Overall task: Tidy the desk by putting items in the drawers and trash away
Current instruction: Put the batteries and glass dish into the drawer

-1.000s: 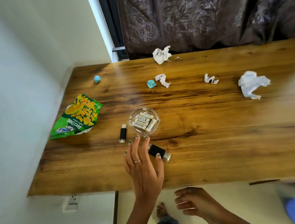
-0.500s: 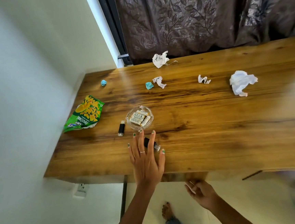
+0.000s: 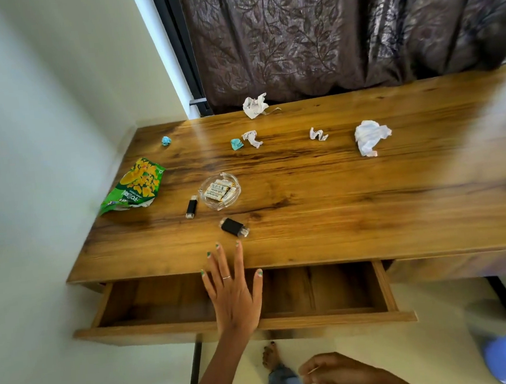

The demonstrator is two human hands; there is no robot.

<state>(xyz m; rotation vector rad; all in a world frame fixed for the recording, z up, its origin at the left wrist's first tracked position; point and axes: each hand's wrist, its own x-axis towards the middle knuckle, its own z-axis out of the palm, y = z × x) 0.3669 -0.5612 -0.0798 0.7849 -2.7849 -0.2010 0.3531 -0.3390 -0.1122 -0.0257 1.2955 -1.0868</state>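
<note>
Nearest the camera, the right hand (image 3: 338, 377) hangs low below the desk, fingers loosely curled and holding nothing that can be made out. Just beyond it the wide wooden drawer (image 3: 245, 327) under the desk's near-left corner now stands pulled out and empty, where half a second ago it was shut; that opens a place for the small items to go. The left hand (image 3: 233, 297) has drawn back from the desktop and hovers over the drawer with fingers spread wide and flat, empty, its tips over the near edge of the wooden desk (image 3: 369, 212). Just past them lies a black USB stick with a clear cap (image 3: 234, 227), likely the first thing to drop in. Farther in sit a second black USB stick (image 3: 191, 207) and a clear glass dish of white batteries (image 3: 220, 191), with a green snack packet (image 3: 135, 186) at the left edge. Crumpled white paper scraps (image 3: 371, 137) lie scattered toward the far edge, all trash not yet cleared.
</note>
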